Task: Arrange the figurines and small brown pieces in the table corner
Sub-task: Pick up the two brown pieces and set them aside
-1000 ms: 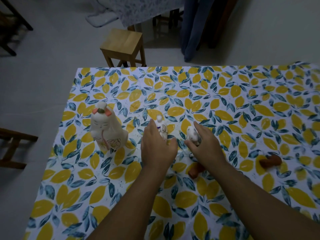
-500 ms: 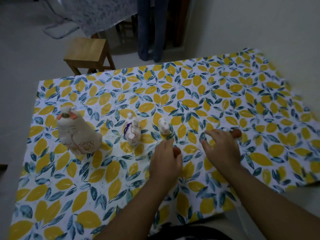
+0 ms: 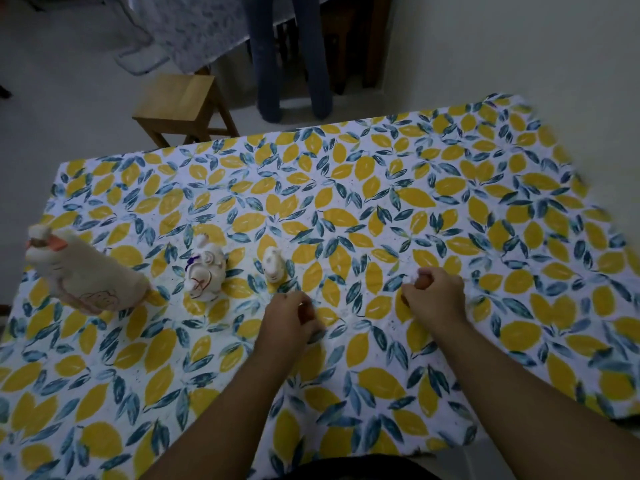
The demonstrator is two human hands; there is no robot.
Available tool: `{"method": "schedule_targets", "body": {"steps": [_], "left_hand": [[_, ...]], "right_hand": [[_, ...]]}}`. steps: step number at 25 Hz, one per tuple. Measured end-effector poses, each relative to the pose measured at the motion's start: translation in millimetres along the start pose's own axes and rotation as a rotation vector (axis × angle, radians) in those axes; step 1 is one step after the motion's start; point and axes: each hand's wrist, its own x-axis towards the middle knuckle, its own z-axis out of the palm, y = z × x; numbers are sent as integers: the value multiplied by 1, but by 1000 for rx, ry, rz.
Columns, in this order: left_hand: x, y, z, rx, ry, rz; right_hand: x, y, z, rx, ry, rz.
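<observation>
On the table (image 3: 485, 188), near the middle of the leaf-print cloth, both hands sit lower and closer to the figurine row than half a second ago. Left hand (image 3: 289, 320) has curled into a loose fist just right of and below the small figurine (image 3: 273, 268); earlier its brown piece showed past the fingertips, now only a reddish sliver (image 3: 303, 311) peeks inside the curl, so it looks gripped but hard to confirm. Right hand (image 3: 434, 299) has pulled in from the right; fingers closed around a brown piece (image 3: 423, 281) whose rounded end pokes out at the knuckles. Camera view has shifted, so all figurines sit further left in frame.

Three figurines stand in a row along the left side, well apart from each other. Big figurine (image 3: 83, 275) is cream with an orange-pink patch near the head and a swirl drawing low on the body, leaning in the wide-angle view. Mid figurine (image 3: 204, 270) is white, rounded, with purple marking and thin red lines. Small one is white, upright, faint face marks. Brown pieces look reddish-brown and smooth.

Motion blur softens the big figurine and the cloth edges. Most of each brown piece is hidden by fingers; shape can't be told. Table's left and bottom edges are cut off. Stool (image 3: 180, 102) stands on the floor beyond the table.
</observation>
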Motion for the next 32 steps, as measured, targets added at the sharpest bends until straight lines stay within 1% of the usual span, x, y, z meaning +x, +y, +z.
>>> {"method": "schedule_targets", "body": {"steps": [4, 6, 10, 13, 17, 21, 25, 28, 32], "left_hand": [[18, 35, 2, -203, 156, 7], [34, 51, 3, -262, 215, 9], [63, 69, 3, -419, 296, 33], [76, 68, 10, -449, 327, 91], [76, 58, 25, -418, 307, 144], [78, 51, 34, -389, 333, 122], [81, 50, 32, -377, 289, 101], [81, 50, 33, -387, 291, 72], [80, 51, 36, -409, 302, 67]], "right_hand": [[17, -16, 2, 2, -158, -305], [25, -31, 3, 17, -236, -418], [45, -52, 5, 142, -270, -578], [54, -50, 7, 238, -322, -631], [61, -34, 14, 143, -317, -686], [60, -35, 20, 125, -291, -670], [61, -34, 19, 59, -258, -719], [60, -28, 15, 2, -263, -700], [60, -25, 16, -1, -252, -702]]}}
